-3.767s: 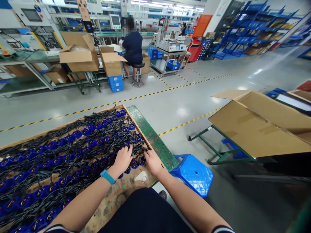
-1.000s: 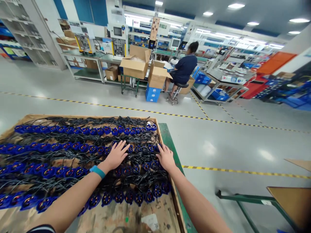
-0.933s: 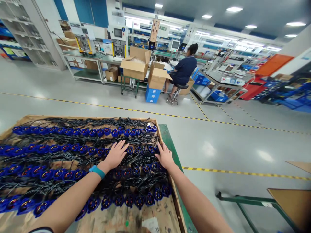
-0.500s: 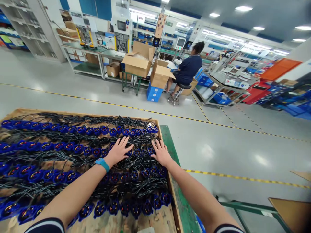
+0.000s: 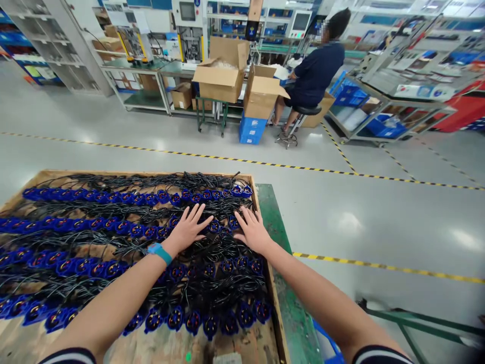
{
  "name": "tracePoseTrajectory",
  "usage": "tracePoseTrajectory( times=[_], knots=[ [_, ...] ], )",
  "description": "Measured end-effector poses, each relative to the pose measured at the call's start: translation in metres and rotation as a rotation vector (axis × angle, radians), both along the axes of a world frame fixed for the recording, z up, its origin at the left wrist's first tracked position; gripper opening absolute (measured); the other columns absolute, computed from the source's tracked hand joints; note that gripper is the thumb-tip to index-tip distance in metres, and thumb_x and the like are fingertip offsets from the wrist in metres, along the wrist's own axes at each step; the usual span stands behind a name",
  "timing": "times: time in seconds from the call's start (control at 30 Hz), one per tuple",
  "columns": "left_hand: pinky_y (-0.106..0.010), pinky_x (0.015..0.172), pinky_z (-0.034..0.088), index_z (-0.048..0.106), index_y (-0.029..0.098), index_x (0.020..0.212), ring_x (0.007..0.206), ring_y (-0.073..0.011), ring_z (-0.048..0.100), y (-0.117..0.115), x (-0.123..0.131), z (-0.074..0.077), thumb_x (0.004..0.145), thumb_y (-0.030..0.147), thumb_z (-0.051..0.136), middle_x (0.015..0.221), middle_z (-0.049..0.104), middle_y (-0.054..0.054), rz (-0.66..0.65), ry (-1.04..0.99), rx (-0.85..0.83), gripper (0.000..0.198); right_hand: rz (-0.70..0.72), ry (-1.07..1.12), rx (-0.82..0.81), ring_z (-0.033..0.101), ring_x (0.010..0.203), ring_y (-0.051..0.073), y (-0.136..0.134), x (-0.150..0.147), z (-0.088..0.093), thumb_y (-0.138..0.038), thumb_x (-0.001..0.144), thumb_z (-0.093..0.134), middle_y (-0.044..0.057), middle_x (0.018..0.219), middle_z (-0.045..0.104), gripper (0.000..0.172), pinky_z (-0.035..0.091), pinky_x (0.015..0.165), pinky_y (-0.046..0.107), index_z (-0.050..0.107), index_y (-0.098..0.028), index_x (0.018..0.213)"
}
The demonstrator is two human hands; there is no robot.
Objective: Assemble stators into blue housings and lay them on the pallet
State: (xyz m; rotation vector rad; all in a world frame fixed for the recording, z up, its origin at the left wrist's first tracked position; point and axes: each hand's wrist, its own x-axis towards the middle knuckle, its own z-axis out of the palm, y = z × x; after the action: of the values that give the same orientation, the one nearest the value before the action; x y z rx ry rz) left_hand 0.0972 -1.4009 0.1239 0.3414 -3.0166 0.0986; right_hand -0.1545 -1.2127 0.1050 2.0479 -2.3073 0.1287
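Spread over the black cables [image 5: 212, 248] in a shallow wooden tray [image 5: 256, 202], my left hand [image 5: 187, 230] lies with its fingers apart, a teal band [image 5: 159, 253] on its wrist. My right hand [image 5: 252, 231] rests near the tray's right side, also with fingers spread, over a row of round blue parts [image 5: 137, 231] with coloured wires inside. Neither hand grips anything. Several rows of these blue parts alternate with bundles of black cable. Two blue parts [image 5: 241, 190] at the far right corner have whitish rims.
The tray sits on a green table [image 5: 280, 227]. Across the grey floor, beyond a yellow-black line [image 5: 212, 157], a person [image 5: 320, 71] sits on a stool [image 5: 290, 134]. Open cardboard boxes [image 5: 220, 81] and a blue crate [image 5: 252, 129] stand there. A green metal frame [image 5: 413, 323] is at lower right.
The camera view has tilted down and shifted, so the background appears larger. Both hands stay spread over the cables with hardly any movement against the tray.
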Motion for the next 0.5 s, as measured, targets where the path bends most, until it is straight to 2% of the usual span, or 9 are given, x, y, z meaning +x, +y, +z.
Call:
tracePoseTrajectory(
  times=[0.13,0.23,0.3,0.37,0.43,0.5],
  knots=[
    [-0.065,0.123,0.015,0.025,0.037,0.158,0.156,-0.0398,0.008,-0.002,-0.021,-0.003,0.081,0.051,0.076,0.170,0.008,-0.013,-0.039,-0.007,-0.007,0.094,0.049,0.003,0.014,0.020,0.151,0.039,-0.014,0.008,0.001,-0.061,0.083,0.069,0.023,0.167,0.014,0.101,0.015,0.121,0.058,0.020,-0.018,0.161],
    [-0.066,0.123,0.014,0.027,0.034,0.158,0.156,-0.0393,0.009,-0.002,-0.024,0.000,0.083,0.049,0.075,0.170,0.008,-0.014,-0.006,-0.004,-0.032,0.090,0.044,0.007,0.009,0.023,0.151,0.041,-0.026,0.009,0.001,-0.062,0.084,0.067,0.023,0.167,0.014,0.100,0.016,0.120,0.059,0.022,-0.017,0.161],
    [-0.066,0.123,0.012,0.026,0.032,0.159,0.156,-0.0396,0.008,-0.003,-0.010,0.007,0.083,0.051,0.074,0.170,0.006,-0.015,0.045,0.010,-0.049,0.092,0.003,0.001,-0.009,0.024,0.150,0.040,-0.023,0.008,0.003,-0.063,0.087,0.063,0.023,0.166,0.016,0.095,0.017,0.120,0.059,0.024,-0.017,0.160],
    [-0.066,0.123,0.010,0.025,0.030,0.159,0.156,-0.0396,0.006,-0.008,0.017,0.015,0.084,0.057,0.070,0.170,0.002,-0.016,0.115,0.025,-0.058,0.092,-0.045,-0.012,-0.037,0.024,0.150,0.039,-0.007,0.006,0.008,-0.064,0.090,0.059,0.023,0.166,0.017,0.091,0.018,0.120,0.059,0.026,-0.015,0.159],
    [-0.068,0.122,0.009,0.025,0.030,0.159,0.156,-0.0406,0.004,-0.017,0.049,0.018,0.085,0.060,0.067,0.170,0.000,-0.016,0.190,0.023,-0.054,0.091,-0.080,-0.029,-0.065,0.022,0.152,0.037,0.021,0.006,0.014,-0.062,0.094,0.054,0.024,0.166,0.017,0.087,0.020,0.120,0.058,0.025,-0.013,0.159],
    [-0.070,0.120,0.012,0.026,0.031,0.159,0.156,-0.0422,0.005,-0.029,0.077,0.014,0.085,0.060,0.066,0.170,0.001,-0.016,0.239,-0.010,-0.031,0.089,-0.083,-0.048,-0.063,0.018,0.154,0.035,0.057,0.009,0.019,-0.054,0.099,0.049,0.022,0.167,0.016,0.079,0.021,0.121,0.057,0.023,-0.014,0.160]
  ],
)
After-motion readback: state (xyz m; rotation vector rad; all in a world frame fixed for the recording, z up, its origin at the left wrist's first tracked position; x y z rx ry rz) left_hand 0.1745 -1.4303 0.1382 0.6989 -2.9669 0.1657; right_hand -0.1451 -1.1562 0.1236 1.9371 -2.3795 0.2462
